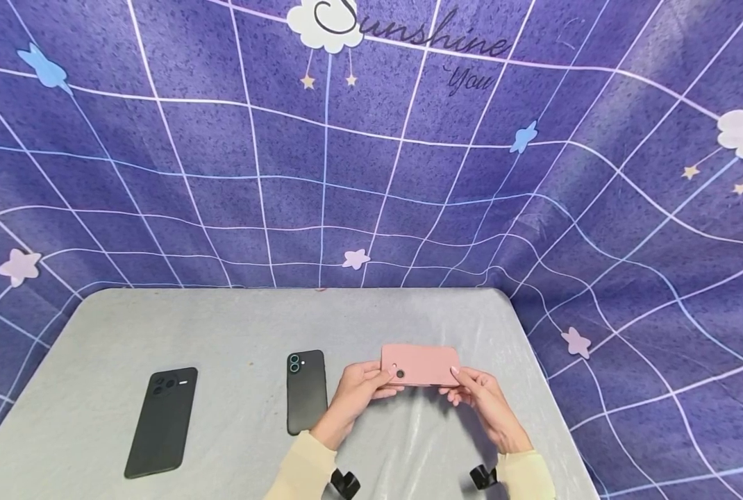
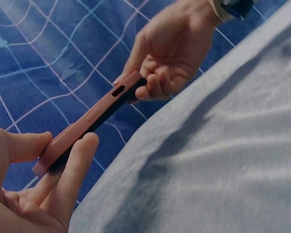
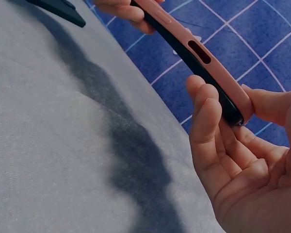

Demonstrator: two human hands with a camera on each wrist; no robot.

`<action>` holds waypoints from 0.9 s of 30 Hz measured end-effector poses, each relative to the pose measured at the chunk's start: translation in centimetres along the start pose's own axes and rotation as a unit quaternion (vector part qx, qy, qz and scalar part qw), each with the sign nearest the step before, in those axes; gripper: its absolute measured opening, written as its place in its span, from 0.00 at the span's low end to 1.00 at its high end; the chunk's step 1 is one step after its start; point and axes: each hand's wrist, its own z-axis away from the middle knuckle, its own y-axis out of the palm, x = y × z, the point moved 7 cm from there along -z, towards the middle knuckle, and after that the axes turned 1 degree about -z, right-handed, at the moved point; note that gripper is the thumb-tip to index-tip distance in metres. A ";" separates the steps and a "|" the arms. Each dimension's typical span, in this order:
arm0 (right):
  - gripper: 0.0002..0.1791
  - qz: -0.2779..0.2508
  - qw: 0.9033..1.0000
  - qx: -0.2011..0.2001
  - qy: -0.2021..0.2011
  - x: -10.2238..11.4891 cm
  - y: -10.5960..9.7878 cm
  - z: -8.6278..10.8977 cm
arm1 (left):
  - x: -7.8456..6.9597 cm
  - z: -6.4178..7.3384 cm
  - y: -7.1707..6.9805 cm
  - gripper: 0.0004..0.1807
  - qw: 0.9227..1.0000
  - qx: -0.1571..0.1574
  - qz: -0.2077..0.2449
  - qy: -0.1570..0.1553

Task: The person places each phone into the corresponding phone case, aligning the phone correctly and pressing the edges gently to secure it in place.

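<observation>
A pink phone case point(image 1: 423, 362) is held sideways above the table, its back and camera cutout facing up in the head view. Under it lies a dark phone point(image 3: 226, 108), whose edge shows along the case's underside in both wrist views. My left hand point(image 1: 357, 394) pinches the camera end between thumb and fingers. At the opposite end my right hand point(image 1: 485, 399) pinches case and phone, thumb on top and fingers beneath. A side slot and a raised button show on the case's edge. Whether the phone is fully seated in the case I cannot tell.
A black phone point(image 1: 306, 392) lies back up just left of my left forearm. Farther left rests a larger black phone point(image 1: 162, 422), also back up. A grey cloth covers the table point(image 1: 234, 333). Purple-blue grid-patterned fabric point(image 1: 371, 173) hangs behind and to the right.
</observation>
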 end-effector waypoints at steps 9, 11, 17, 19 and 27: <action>0.14 0.000 1.000 0.012 -0.001 0.3 0.3 0.0 | 0.1 -0.1 -0.3 0.22 1.000 -0.013 0.022 -0.008; 0.14 -0.001 1.000 0.011 -0.001 0.3 0.3 0.0 | 0.1 -0.1 -0.3 0.21 1.000 -0.015 0.027 -0.007; 0.14 -0.004 1.000 0.017 -0.003 0.4 0.3 0.0 | 0.0 -0.1 -0.2 0.21 0.999 -0.016 0.032 -0.005; 0.14 -0.004 1.000 0.020 -0.002 0.4 0.3 0.0 | 0.0 -0.1 -0.2 0.21 0.999 -0.016 0.029 -0.003; 0.13 -0.005 1.000 0.022 0.005 0.3 0.3 0.2 | 0.0 -0.2 -0.2 0.21 0.999 -0.017 0.032 -0.007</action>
